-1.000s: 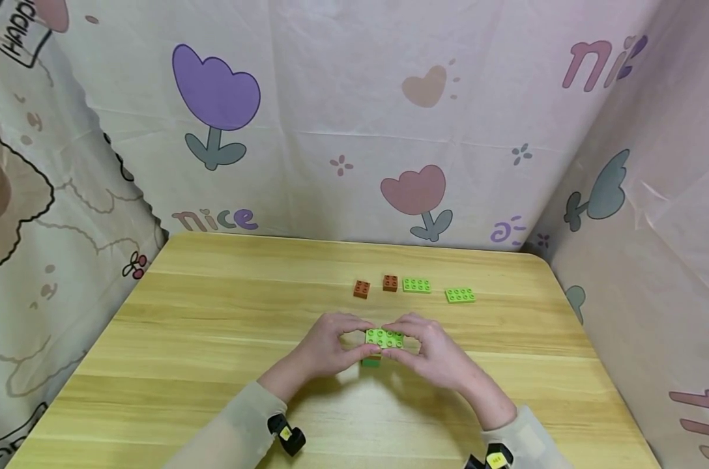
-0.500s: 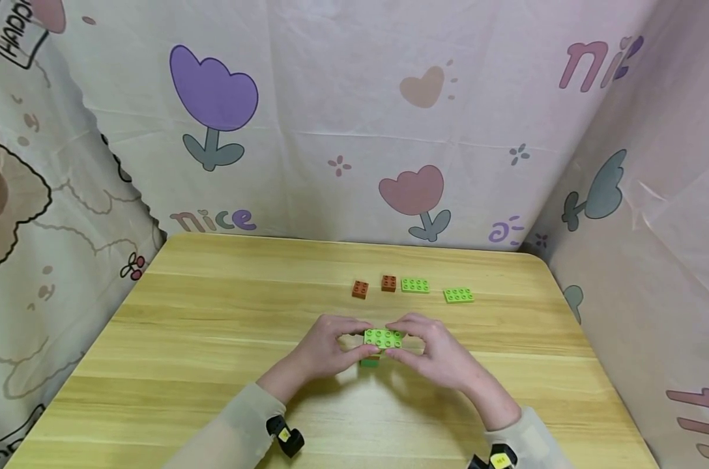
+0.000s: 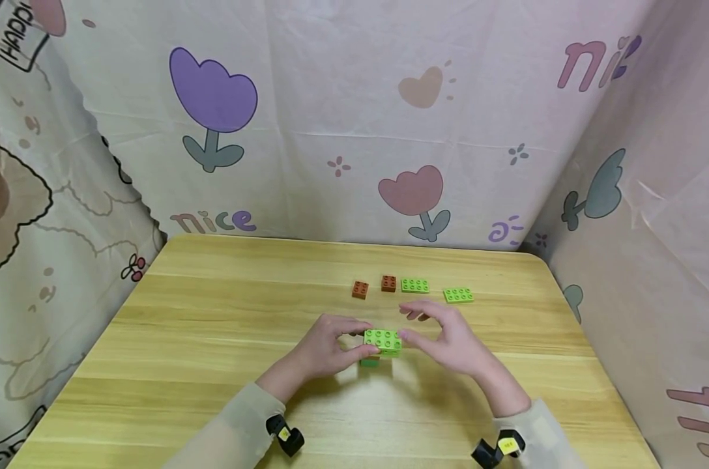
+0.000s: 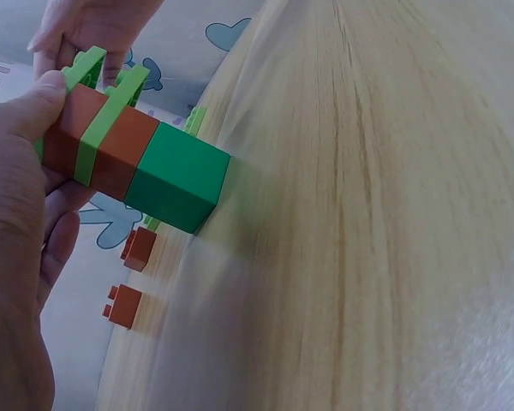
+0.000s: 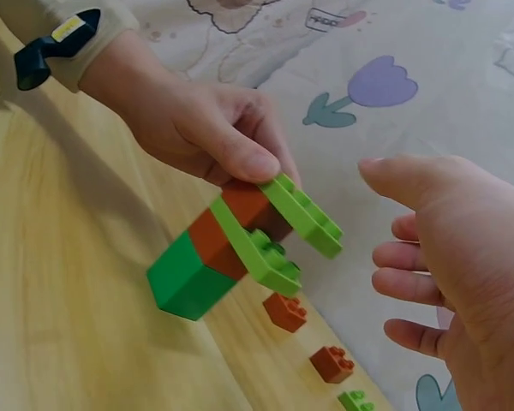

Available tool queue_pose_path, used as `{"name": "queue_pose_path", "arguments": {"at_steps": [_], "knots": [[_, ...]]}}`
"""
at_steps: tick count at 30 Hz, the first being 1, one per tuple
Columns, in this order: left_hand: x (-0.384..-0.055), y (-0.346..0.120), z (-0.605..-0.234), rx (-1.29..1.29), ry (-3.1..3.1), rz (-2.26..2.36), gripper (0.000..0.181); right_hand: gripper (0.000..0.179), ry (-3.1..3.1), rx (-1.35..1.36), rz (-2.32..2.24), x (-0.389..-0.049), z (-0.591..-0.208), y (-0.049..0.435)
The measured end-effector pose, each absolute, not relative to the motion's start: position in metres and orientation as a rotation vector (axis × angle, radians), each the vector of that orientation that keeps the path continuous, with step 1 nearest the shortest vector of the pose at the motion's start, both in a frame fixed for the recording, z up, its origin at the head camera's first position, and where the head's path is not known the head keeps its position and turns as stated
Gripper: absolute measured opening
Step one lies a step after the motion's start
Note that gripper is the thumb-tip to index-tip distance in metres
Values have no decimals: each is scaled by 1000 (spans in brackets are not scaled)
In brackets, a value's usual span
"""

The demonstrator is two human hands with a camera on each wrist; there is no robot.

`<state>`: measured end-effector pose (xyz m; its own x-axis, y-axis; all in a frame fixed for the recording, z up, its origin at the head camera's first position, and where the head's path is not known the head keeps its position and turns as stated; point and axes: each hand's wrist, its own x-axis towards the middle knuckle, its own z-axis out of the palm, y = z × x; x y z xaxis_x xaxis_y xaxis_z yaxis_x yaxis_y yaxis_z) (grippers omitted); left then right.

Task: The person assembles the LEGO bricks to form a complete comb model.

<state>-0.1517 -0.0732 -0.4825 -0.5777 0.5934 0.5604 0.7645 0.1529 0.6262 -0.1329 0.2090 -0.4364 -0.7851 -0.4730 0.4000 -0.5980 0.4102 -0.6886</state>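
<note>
A small stack of toy building blocks stands in front of me. In the left wrist view its base is a dark green block [image 4: 178,175], with two brown bricks above it and a light green plate between them. Another light green plate [image 3: 384,339] tops it; both plates overhang to one side. My left hand [image 3: 331,348] pinches the stack near the top between thumb and fingers. My right hand [image 3: 455,342] is just right of the stack, fingers relaxed and holding nothing; in the right wrist view a gap separates its thumb from the upper plate [image 5: 307,218].
Beyond the hands on the wooden table [image 3: 225,293] lie two loose brown bricks, a left one [image 3: 360,290] and a right one [image 3: 388,283]. Beside them are two light green plates, one nearer [image 3: 415,285] and one farther right [image 3: 459,295]. A printed curtain [image 3: 307,130] hangs behind.
My right hand has let go of the stack's right side and moved up and to the right, its fingers spreading. The left hand keeps its hold, and the stack stays in place.
</note>
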Motion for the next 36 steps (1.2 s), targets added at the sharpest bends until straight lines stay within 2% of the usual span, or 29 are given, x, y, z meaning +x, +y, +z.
{"name": "queue_pose_path", "arguments": {"at_steps": [12,24,36], "knots": [[-149,-75,-484,-1272,-2328,-1388,31,36,-2535,782,1382,-161,-451,212],[-152,-74,-486,-1300,-2268,-1367,28,47,-2587,710,1428,-198,-472,208],[-150,-74,-483,-1286,-2297,-1383,31,48,-2663,568,1344,-222,-488,203]]}}
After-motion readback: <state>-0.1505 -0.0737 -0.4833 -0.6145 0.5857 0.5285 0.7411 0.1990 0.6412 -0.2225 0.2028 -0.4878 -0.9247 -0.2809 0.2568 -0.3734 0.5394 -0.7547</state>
